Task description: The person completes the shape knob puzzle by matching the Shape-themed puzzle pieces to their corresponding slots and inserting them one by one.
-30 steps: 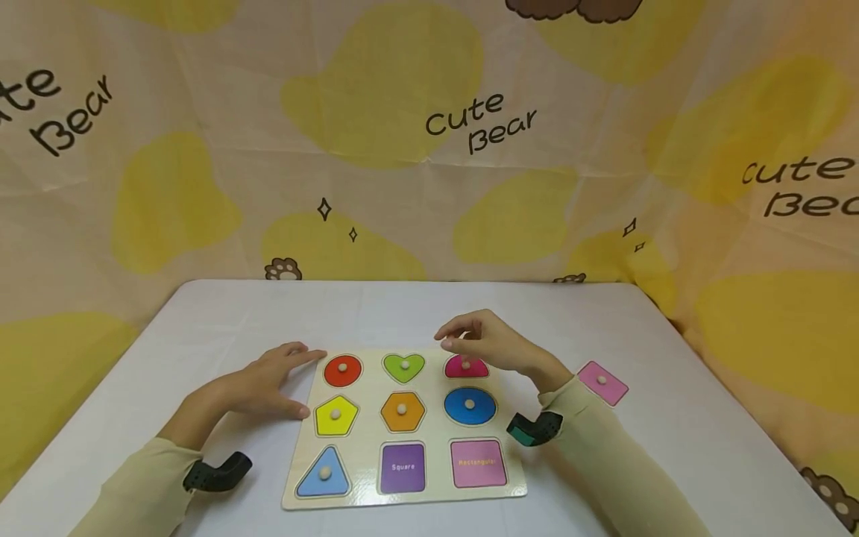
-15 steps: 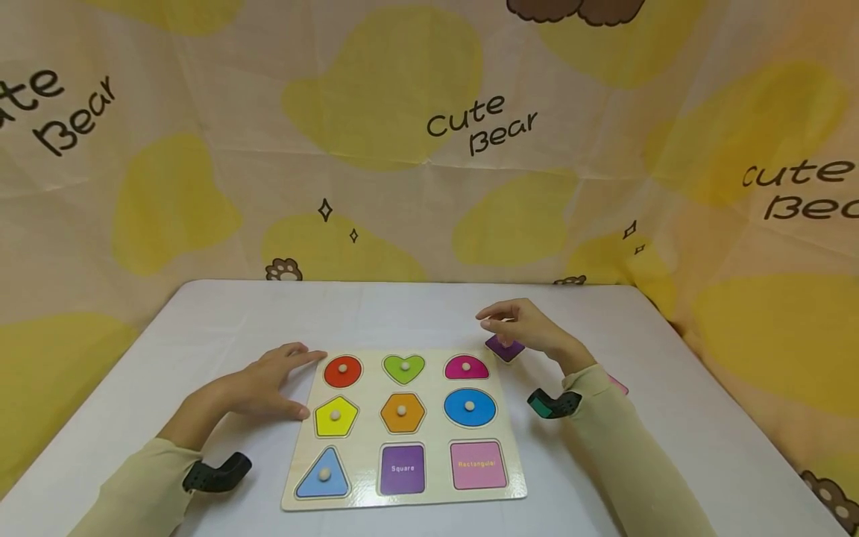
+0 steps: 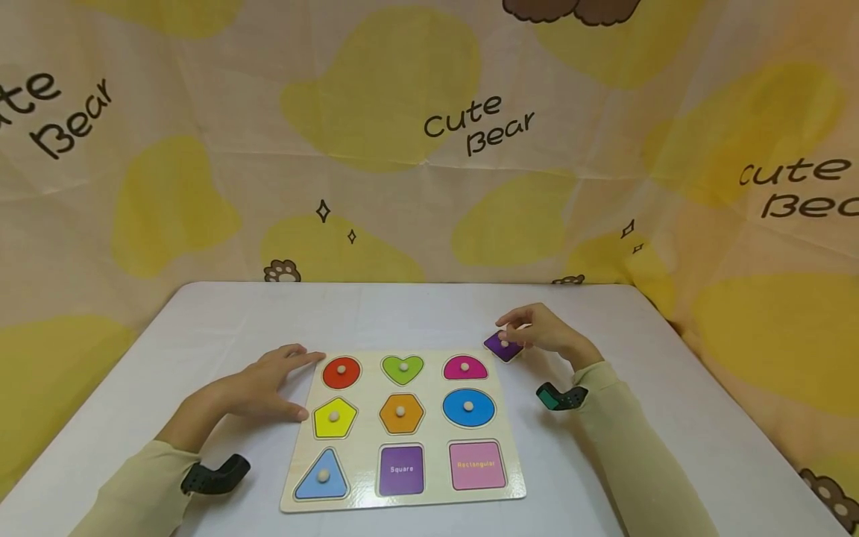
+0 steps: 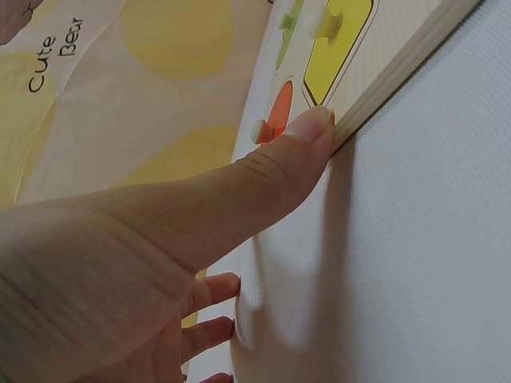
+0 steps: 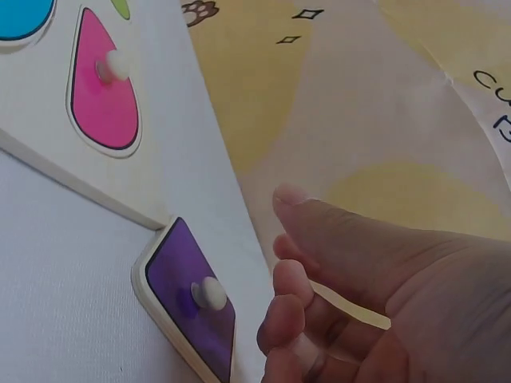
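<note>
The wooden shape board (image 3: pixel 369 475) lies flat, with knobbed pieces in most recesses. Its bare recesses are the purple one printed "Square" (image 3: pixel 402 481) and the pink "Rectangular" (image 3: pixel 477 477). My left hand (image 3: pixel 265 384) rests at the board's left side, its index fingertip at the upper corner and its thumb (image 4: pixel 239 191) at the edge. Against the upper right corner lies a purple square piece (image 5: pixel 192 295), knob up. Just to the right of it hovers my right hand (image 3: pixel 542 330), fingers loosely bent; in the right wrist view they are apart from the knob (image 5: pixel 210 294).
White cloth covers the table (image 3: pixel 221 321). Behind it hangs a yellow-patterned curtain (image 3: pixel 376 186) with "Cute Bear" lettering. Each wrist wears a black camera mount; the right mount (image 3: pixel 561 397) hangs low over the table beside the board.
My right hand has moved rightward from above the board's upper right corner, and the purple square piece has come into sight. My right arm now hides the loose pink rectangle. The left hand stays put.
</note>
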`<state>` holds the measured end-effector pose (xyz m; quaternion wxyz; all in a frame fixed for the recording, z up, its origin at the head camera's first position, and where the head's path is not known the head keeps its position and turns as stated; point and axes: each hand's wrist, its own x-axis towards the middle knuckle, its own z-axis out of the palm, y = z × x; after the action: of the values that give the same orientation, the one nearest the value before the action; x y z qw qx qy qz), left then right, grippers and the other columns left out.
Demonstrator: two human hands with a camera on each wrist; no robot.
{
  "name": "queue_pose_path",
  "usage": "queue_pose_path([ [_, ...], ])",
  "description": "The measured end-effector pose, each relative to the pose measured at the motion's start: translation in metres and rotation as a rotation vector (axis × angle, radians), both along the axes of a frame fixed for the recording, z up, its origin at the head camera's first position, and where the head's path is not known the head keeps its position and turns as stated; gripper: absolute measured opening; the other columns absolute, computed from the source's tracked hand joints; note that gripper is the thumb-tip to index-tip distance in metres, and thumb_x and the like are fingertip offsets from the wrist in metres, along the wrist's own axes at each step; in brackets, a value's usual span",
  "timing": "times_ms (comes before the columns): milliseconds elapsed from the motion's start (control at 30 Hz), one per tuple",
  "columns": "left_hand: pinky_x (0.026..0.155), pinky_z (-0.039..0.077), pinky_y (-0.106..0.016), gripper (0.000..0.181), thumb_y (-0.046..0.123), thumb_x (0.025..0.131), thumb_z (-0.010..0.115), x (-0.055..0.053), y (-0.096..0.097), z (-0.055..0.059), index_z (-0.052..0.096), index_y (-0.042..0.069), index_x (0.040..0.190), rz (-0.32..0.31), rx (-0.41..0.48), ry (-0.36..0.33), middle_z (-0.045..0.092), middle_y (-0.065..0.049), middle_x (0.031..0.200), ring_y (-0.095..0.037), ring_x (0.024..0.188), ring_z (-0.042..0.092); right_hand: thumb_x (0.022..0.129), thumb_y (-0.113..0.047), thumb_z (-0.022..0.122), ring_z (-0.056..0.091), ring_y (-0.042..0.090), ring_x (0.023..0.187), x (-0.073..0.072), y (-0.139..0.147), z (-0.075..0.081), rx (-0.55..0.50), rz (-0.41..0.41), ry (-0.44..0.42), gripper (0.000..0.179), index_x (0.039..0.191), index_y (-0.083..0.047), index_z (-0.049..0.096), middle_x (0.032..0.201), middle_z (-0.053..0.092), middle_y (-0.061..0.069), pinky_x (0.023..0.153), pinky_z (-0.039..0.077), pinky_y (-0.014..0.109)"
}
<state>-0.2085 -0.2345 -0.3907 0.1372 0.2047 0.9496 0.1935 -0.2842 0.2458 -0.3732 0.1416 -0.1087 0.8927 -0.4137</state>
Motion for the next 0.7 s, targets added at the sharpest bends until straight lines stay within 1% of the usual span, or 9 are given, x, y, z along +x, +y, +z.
queue_pose_path([
  [133, 0.107, 0.034, -0.077, 0.093, 0.042, 0.074, 0.087, 0.000, 0.000, 0.000, 0.044, 0.016, 0.152, -0.005, 0.003, 0.004, 0.032, -0.032, 0.157, -0.057, 0.141, 0.031, 0.092, -0.015, 0.074, 0.052, 0.017, 0.071, -0.003, 0.007, -0.006, -0.015, -0.013, -0.053, 0.035, 0.122, 0.002, 0.068, 0.089, 0.057, 0.005, 0.059, 0.049, 0.023],
  [233, 0.106, 0.035, -0.077, 0.093, 0.042, 0.074, 0.087, -0.001, -0.001, -0.001, 0.044, 0.017, 0.152, -0.008, 0.003, 0.006, 0.032, -0.032, 0.157, -0.057, 0.141, 0.031, 0.091, -0.015, 0.075, 0.050, 0.017, 0.071, -0.005, 0.010, -0.010, -0.006, -0.014, -0.066, 0.034, 0.122, 0.000, 0.070, 0.086, 0.055, 0.002, 0.058, 0.044, 0.021],
  [367, 0.106, 0.035, -0.078, 0.093, 0.042, 0.074, 0.087, -0.002, -0.001, -0.002, 0.044, 0.016, 0.152, -0.012, 0.005, 0.008, 0.033, -0.032, 0.156, -0.057, 0.140, 0.031, 0.092, -0.015, 0.074, 0.049, 0.017, 0.076, -0.006, 0.012, -0.013, 0.015, -0.007, -0.063, 0.033, 0.121, 0.000, 0.070, 0.083, 0.054, 0.001, 0.060, 0.042, 0.022],
  [433, 0.106, 0.035, -0.078, 0.094, 0.043, 0.073, 0.087, -0.002, -0.001, -0.003, 0.044, 0.017, 0.153, -0.005, 0.001, 0.002, 0.033, -0.032, 0.157, -0.056, 0.141, 0.031, 0.091, -0.015, 0.075, 0.049, 0.017, 0.080, -0.007, 0.013, -0.015, 0.026, -0.022, -0.069, 0.032, 0.120, -0.002, 0.071, 0.083, 0.053, 0.001, 0.063, 0.043, 0.022],
  [533, 0.105, 0.035, -0.078, 0.095, 0.045, 0.073, 0.086, -0.003, -0.001, -0.004, 0.043, 0.019, 0.153, 0.006, -0.009, -0.007, 0.032, -0.030, 0.158, -0.056, 0.142, 0.030, 0.092, -0.016, 0.074, 0.048, 0.017, 0.085, -0.008, 0.013, -0.016, 0.052, -0.019, -0.059, 0.031, 0.120, -0.002, 0.072, 0.083, 0.052, 0.001, 0.066, 0.043, 0.023],
  [600, 0.106, 0.034, -0.078, 0.095, 0.047, 0.074, 0.086, -0.004, 0.000, -0.004, 0.042, 0.021, 0.154, 0.018, -0.015, -0.017, 0.031, -0.029, 0.159, -0.055, 0.143, 0.030, 0.092, -0.016, 0.075, 0.048, 0.018, 0.087, -0.009, 0.012, -0.018, 0.059, -0.031, -0.056, 0.030, 0.118, -0.002, 0.073, 0.083, 0.052, 0.002, 0.067, 0.042, 0.023],
  [700, 0.105, 0.035, -0.078, 0.094, 0.045, 0.073, 0.086, -0.004, 0.000, -0.003, 0.043, 0.020, 0.153, 0.008, -0.014, -0.007, 0.032, -0.030, 0.158, -0.056, 0.142, 0.031, 0.092, -0.016, 0.075, 0.047, 0.019, 0.087, -0.009, 0.011, -0.019, 0.068, -0.039, -0.043, 0.030, 0.117, -0.001, 0.073, 0.082, 0.052, 0.001, 0.068, 0.041, 0.024],
])
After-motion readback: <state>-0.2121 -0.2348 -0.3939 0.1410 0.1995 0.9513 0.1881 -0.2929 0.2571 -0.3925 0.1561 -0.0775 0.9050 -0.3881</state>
